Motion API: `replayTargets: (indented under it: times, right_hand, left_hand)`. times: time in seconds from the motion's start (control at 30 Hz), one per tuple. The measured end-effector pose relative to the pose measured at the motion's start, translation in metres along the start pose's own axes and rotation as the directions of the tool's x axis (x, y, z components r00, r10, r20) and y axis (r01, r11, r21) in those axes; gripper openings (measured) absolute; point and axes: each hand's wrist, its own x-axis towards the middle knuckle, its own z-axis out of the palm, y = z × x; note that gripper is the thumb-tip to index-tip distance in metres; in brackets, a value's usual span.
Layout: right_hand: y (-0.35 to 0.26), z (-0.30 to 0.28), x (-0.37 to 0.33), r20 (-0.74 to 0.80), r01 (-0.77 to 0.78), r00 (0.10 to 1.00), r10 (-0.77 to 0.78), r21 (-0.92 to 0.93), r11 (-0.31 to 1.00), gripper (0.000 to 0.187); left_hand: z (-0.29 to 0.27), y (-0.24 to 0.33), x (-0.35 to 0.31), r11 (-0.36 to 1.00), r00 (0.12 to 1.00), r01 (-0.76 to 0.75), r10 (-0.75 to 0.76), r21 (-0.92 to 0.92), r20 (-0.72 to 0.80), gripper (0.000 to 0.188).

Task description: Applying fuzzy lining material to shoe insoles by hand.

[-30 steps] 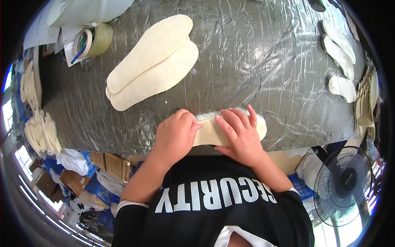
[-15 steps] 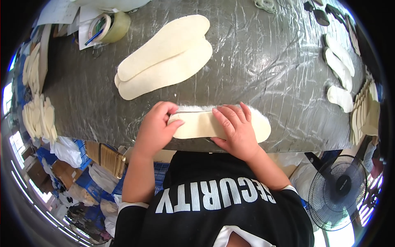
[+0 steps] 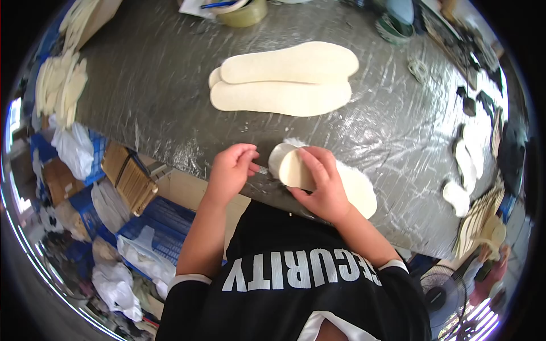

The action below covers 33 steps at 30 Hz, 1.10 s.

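At the table's near edge my right hand (image 3: 321, 184) is closed over a cream insole (image 3: 293, 169), thumb on the near side and fingers on top. White fluffy pile shows along its far rim, and a paler layer sticks out at its left end. The right end of the insole stretches out beyond my wrist. My left hand (image 3: 232, 173) hovers to the left, apart from the insole, its fingers curled together; whether they pinch something small cannot be made out. Farther off, flat cream insoles (image 3: 281, 98) lie overlapping.
Rolls of tape (image 3: 244, 14) stand at the far edge, and a green roll (image 3: 395, 28) at the far right. More insoles lie at the right (image 3: 466, 159) and in a pile at the left (image 3: 60, 85). Below the table are blue crates (image 3: 156, 224) and a fan (image 3: 441, 295).
My left hand has come off the insole and moved away to the left. My right hand stays on it, and its left end now shows separate layers. The view has turned, shifting the table.
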Motion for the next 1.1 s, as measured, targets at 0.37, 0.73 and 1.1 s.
replayTargets:
  times: [0.37, 0.73, 1.1]
  right_hand:
    - [-0.004, -0.006, 0.003, 0.093, -0.073, 0.993, 0.078, -0.062, 0.995, 0.082]
    - [-0.013, -0.012, 0.009, 0.116, -0.064, 0.989, 0.091, -0.221, 0.973, 0.079]
    - [-0.017, -0.021, 0.009, 0.094, -0.106, 0.987, 0.129, -0.217, 0.970, 0.084]
  left_hand:
    - [0.013, -0.004, 0.007, 0.998, 0.982, 0.064, -0.060, -0.016, 0.181, 0.014]
    - [0.018, -0.008, 0.005, 0.935, 0.922, -0.328, 0.348, -0.136, 0.167, 0.005]
    - [0.024, -0.002, 0.007, 0.841, 0.875, -0.202, 0.385, -0.502, 0.293, 0.003]
